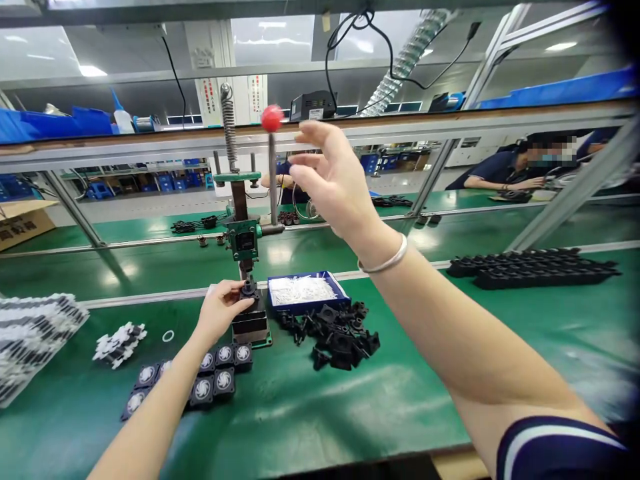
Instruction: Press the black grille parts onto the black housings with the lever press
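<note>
My left hand is at the base of a green hand press, thumb and fingers closed around a small black plastic part under the ram. Raised beside the press lever, my right hand has its fingers apart and holds nothing. It is just right of the red ball knob, with a gap between them. The lever stands upright. Below my left wrist lie several small black fans with white hubs, in rows partly hidden by my forearm.
A blue tray of white slips stands right of the press, behind a heap of black plastic parts. White parts and a ring lie left. Stacked black strips are at right. A person sits beyond the frame.
</note>
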Available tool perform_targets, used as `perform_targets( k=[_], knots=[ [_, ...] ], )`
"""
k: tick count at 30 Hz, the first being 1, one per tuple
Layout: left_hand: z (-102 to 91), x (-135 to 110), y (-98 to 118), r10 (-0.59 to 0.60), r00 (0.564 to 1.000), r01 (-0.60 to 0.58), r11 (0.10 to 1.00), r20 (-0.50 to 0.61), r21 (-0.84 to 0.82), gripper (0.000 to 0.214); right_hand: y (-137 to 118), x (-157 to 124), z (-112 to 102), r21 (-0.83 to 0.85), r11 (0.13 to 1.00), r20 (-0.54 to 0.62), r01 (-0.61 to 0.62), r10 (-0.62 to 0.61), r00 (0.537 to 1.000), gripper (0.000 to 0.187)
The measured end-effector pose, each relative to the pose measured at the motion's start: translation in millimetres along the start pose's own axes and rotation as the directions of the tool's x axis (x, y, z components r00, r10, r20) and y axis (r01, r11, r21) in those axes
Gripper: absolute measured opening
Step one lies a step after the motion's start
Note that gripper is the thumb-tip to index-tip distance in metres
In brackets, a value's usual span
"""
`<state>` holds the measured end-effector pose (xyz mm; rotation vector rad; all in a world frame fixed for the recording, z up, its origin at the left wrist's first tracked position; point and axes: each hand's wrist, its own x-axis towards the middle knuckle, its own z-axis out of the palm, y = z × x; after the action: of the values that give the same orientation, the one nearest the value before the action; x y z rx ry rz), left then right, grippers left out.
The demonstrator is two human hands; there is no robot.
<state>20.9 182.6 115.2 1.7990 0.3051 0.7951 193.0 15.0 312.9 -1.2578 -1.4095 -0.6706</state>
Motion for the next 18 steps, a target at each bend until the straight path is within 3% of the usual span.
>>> perform_targets(
  k=[2, 4, 7, 9, 11, 14, 16, 18],
  knots=[
    [7.4, -21.1, 7.0, 0.050, 0.999, -0.050, 0.998, -0.001, 0.023, 0.038, -7.1, -33.1, 0.7, 0.085, 0.985, 0.088, -0.150, 0.142, 0.986, 0.037],
    [17.7, -43.5, 12.0, 0.138, 0.990, -0.137, 0.984, -0.006, 0.111, 0.034, -22.1, -84.7, 8.2, 0.091, 0.964, 0.225, -0.251, 0.225, 0.948, 0.041],
    [38.1, -71.0, 12.1, 0.285, 0.958, -0.272, 0.930, -0.016, 0.248, 0.039, -47.1, -166.5, 23.7, -0.116, 0.915, 0.460, -0.386, 0.394, 0.796, 0.063],
    [54.0, -82.2, 7.5, 0.353, 0.935, -0.328, 0.897, -0.032, 0.296, 0.045, -58.1, -207.2, 32.6, -0.214, 0.872, 0.446, -0.440, 0.488, 0.750, 0.058],
    [70.7, -88.4, 1.6, 0.410, 0.911, -0.369, 0.862, -0.048, 0.348, 0.047, -63.2, -232.4, 39.0, -0.265, 0.829, 0.359, -0.493, 0.559, 0.747, 0.045],
    [93.8, -92.0, -5.4, 0.471, 0.881, -0.410, 0.803, -0.040, 0.432, 0.041, -61.7, -248.7, 39.8, -0.282, 0.788, 0.243, -0.548, 0.611, 0.753, 0.028],
    [103.1, -92.5, -7.4, 0.484, 0.875, -0.429, 0.770, 0.008, 0.473, 0.040, -52.1, -252.7, 29.1, -0.305, 0.767, 0.189, -0.565, 0.630, 0.753, 0.024],
    [102.1, -92.0, -7.3, 0.450, 0.890, -0.422, 0.748, 0.075, 0.512, 0.046, -30.5, -257.3, 5.4, -0.356, 0.725, 0.112, -0.589, 0.659, 0.744, 0.028]
  ],
)
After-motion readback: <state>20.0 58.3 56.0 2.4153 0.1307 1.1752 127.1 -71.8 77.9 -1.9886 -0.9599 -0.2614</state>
